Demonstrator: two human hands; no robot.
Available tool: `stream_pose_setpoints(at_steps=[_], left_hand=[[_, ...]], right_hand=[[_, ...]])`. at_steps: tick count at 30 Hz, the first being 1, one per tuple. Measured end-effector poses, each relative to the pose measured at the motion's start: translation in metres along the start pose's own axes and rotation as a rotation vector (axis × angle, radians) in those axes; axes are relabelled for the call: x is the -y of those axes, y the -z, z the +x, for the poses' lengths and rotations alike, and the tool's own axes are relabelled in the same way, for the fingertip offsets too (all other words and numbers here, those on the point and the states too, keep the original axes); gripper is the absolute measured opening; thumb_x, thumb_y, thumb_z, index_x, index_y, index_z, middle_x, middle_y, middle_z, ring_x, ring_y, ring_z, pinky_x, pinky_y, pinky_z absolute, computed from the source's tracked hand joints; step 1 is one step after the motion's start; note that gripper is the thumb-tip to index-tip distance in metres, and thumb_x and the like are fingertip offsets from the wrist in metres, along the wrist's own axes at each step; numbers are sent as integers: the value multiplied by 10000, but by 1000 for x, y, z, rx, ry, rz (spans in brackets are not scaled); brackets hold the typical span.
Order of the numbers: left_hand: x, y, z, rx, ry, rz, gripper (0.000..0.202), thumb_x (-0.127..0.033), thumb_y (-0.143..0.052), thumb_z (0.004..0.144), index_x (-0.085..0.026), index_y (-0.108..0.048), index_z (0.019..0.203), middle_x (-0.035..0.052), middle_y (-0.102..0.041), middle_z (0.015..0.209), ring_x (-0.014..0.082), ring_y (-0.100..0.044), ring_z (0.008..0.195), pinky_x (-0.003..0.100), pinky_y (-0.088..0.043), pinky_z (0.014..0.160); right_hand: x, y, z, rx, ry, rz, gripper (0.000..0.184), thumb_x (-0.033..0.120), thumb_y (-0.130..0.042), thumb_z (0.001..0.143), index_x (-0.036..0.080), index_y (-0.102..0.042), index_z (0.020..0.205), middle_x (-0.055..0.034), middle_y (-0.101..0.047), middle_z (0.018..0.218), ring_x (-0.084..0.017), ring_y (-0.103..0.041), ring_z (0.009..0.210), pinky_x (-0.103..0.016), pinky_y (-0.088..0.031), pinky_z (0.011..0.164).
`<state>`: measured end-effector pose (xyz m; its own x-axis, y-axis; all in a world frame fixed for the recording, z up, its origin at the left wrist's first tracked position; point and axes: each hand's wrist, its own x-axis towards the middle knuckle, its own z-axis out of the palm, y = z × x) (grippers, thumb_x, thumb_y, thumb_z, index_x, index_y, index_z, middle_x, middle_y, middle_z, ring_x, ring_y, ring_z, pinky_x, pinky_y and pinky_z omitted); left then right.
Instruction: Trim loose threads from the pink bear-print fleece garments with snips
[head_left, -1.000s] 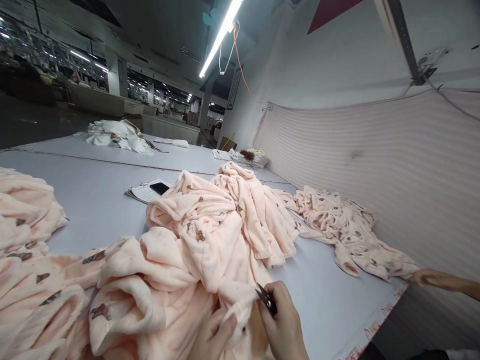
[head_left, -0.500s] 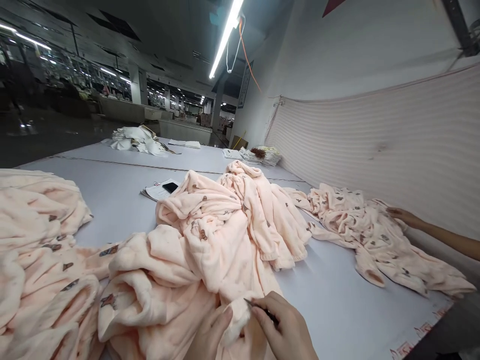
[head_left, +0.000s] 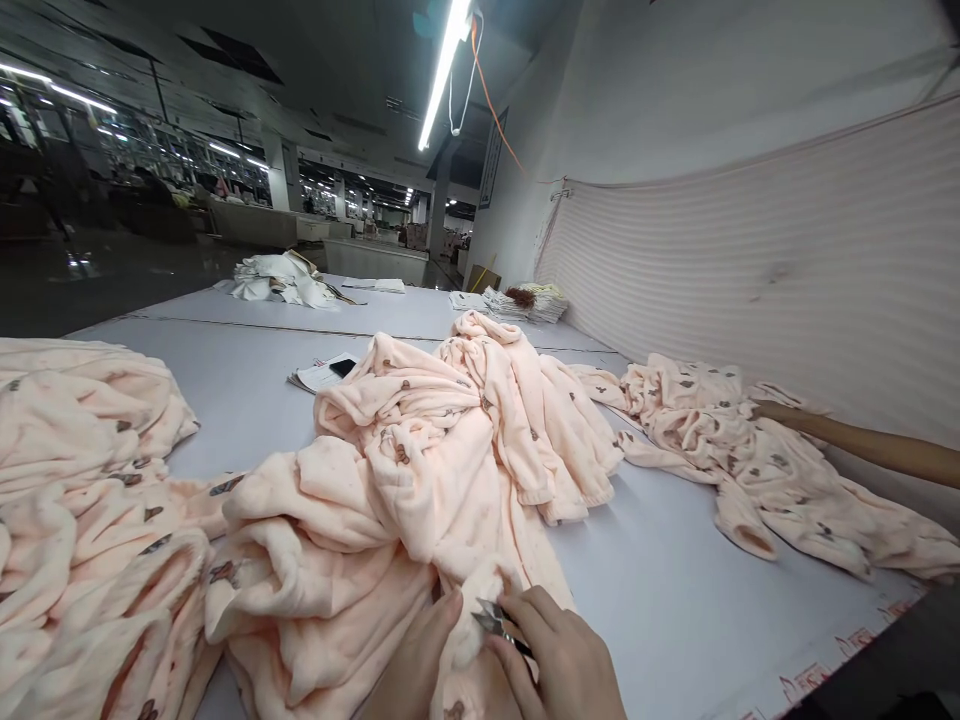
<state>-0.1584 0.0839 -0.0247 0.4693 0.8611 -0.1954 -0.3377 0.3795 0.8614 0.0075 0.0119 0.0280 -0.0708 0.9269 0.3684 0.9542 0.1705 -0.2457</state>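
A heap of peach fleece garments (head_left: 420, 470) with small brown prints lies in front of me on a long grey table (head_left: 675, 590). My left hand (head_left: 416, 660) pinches a fold of the fleece at the bottom edge of the view. My right hand (head_left: 562, 665) holds small metal thread snips (head_left: 491, 620), their tips against that same fold. Both hands are closed.
More peach fleece is piled at the left (head_left: 82, 470). Another person's forearm (head_left: 862, 445) reaches into a second fleece heap (head_left: 750, 460) at the right, beside a striped wall. Papers with a dark phone (head_left: 326, 372), white cloth (head_left: 277, 280) and folded stacks (head_left: 521, 303) lie farther back.
The other person's arm has reached farther left into the right-hand heap. My right hand has shifted the snips down against the fold. The view has tilted slightly.
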Motion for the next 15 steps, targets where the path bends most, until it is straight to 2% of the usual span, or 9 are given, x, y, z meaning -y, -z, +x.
stream_pose_setpoints(at_steps=[3, 7, 12, 15], left_hand=[[-2, -13, -2, 23, -1, -23, 377, -471, -616, 774, -166, -724, 967, 108, -708, 1094, 337, -476, 1232, 441, -320, 1080], [-6, -20, -1, 68, 26, -64, 392, -446, -594, 809, -137, -708, 1022, 122, -707, 1090, 335, -504, 1205, 447, -331, 1064], [-12, -27, -1, 168, 126, -343, 358, -351, -528, 879, -127, -660, 1124, 122, -694, 1120, 300, -544, 1171, 434, -381, 1025], [-11, -34, 1, 214, 200, -483, 348, -305, -506, 892, -124, -636, 1158, 127, -708, 1082, 286, -589, 1113, 432, -424, 984]], right_hand=[[4, -6, -2, -87, 34, -64, 196, 261, -438, 915, 258, -622, 982, -14, -667, 805, -164, -621, 600, -252, -434, 541], [4, -9, -1, -82, 13, -21, 193, 295, -456, 911, 251, -606, 1024, -22, -671, 843, -173, -629, 643, -259, -442, 567], [0, -16, -3, -131, -56, 75, 191, 274, -439, 921, 252, -620, 977, -15, -657, 793, -161, -626, 644, -245, -434, 569], [-2, -16, -2, -111, -42, 125, 188, 268, -499, 888, 237, -610, 1037, -30, -659, 853, -170, -629, 697, -255, -438, 604]])
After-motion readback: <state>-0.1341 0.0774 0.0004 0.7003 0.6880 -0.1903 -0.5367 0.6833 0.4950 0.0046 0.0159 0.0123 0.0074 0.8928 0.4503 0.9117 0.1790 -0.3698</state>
